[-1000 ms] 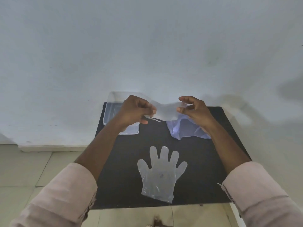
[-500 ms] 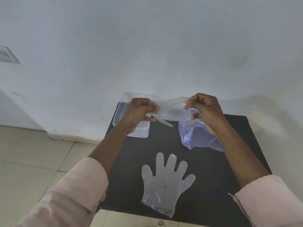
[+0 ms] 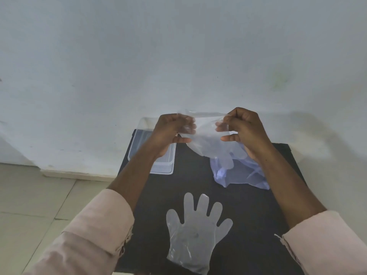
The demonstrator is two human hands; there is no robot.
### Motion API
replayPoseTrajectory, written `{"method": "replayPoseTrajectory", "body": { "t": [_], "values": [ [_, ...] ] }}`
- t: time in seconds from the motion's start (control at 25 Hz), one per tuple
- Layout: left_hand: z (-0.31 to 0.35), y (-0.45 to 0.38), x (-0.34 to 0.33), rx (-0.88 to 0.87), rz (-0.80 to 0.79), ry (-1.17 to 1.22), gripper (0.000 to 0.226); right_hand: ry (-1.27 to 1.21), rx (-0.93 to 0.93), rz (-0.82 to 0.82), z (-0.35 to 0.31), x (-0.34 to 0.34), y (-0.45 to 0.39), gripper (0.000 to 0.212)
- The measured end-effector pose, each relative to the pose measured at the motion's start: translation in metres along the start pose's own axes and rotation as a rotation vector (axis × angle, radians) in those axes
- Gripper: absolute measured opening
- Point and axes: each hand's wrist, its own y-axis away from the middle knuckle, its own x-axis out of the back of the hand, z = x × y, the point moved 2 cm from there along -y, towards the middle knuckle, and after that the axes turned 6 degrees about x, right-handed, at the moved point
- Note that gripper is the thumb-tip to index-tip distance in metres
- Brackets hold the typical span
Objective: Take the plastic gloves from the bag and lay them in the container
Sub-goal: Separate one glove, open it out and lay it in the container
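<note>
Overhead, a clear plastic glove [image 3: 206, 141] is held up above the far half of the black bench [image 3: 248, 205], pinched between the left hand [image 3: 170, 132] and the right hand [image 3: 244, 130], whose fingers are closed on its edges. Below it the bluish bag [image 3: 238, 171] lies at far right. The clear container [image 3: 155, 155] sits at far left. Another glove [image 3: 194, 233] is spread flat at the near edge.
</note>
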Motion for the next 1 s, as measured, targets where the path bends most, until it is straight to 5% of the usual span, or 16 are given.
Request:
{"method": "replayPoseTrajectory", "body": {
  "t": [0.2, 0.44, 0.76, 1.0],
  "values": [
    [0.020, -0.018, 0.049, 0.049, -0.124, -0.146, 0.020, 0.021, -0.020, 0.036, -0.009, -0.038, -0.010, 0.007],
    [0.017, -0.045, 0.108, 0.070, -0.194, 0.066, 0.018, 0.142, 0.021, 0.086, -0.015, -0.092, -0.027, 0.011],
    [-0.002, -0.072, 0.127, 0.003, -0.161, 0.083, 0.016, 0.344, 0.037, 0.112, -0.009, -0.118, -0.046, 0.012],
    [0.003, -0.087, 0.140, 0.052, -0.089, -0.047, 0.016, 0.274, -0.021, 0.098, 0.003, -0.128, -0.074, 0.016]
  ]
}}
